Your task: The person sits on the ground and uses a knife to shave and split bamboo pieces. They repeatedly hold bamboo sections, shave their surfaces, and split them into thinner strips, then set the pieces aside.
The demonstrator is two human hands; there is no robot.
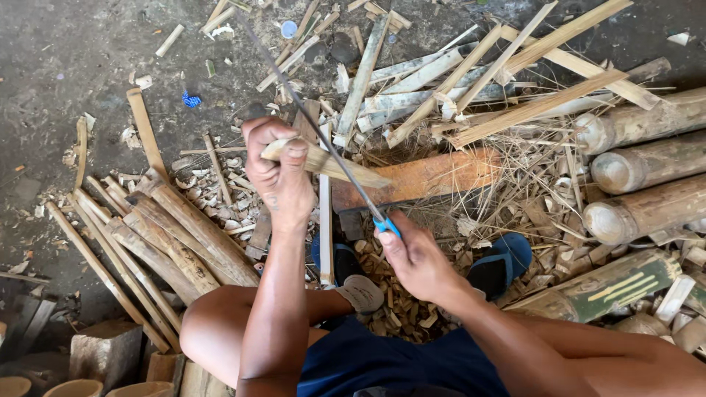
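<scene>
The left hand (276, 173) is clamped around a short bamboo piece (331, 163), holding it up over the littered ground. The right hand (415, 257) grips the blue handle of a saw (316, 129), whose thin blade crosses the piece. Split bamboo slats (169, 242) lie to the left, round bamboo poles (647, 165) to the right.

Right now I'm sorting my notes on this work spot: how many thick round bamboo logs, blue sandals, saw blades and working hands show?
Thick round bamboo logs, stacked at right: 3
Blue sandals: 2
Saw blade with blue handle: 1
Hands, left hand on a split bamboo piece, right hand on the saw: 2
Total: 8
</scene>
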